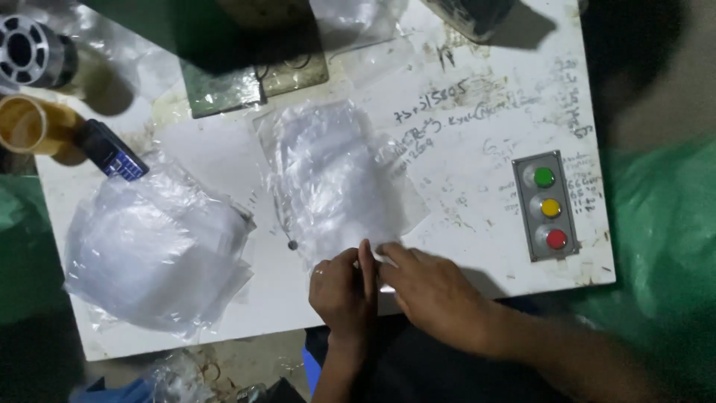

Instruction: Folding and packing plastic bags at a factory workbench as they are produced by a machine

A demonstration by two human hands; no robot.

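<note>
Lying mid-table on white worktop (224, 149): stack of clear plastic bags (335, 179). Pinching its near edge: left hand (344, 287), fingers curled closed; pressing beside it, touching: right hand (436, 291), fingers flat. Sitting left: second bag pile (153, 250). Sitting right: three-button panel (548, 207).

Left hand: the bare left hand (344, 287) wears no glove; a thin pale ring sits on one of its fingers (318, 272).
Right hand: the bare right hand (436, 295) has no glove and no ring that can be seen.
Forearms: both are bare to the picture's lower edge, with no sleeve or cuff and no watch or band at either wrist.
Clothing: a dark garment shows below the hands, its detail lost in shadow.
</note>
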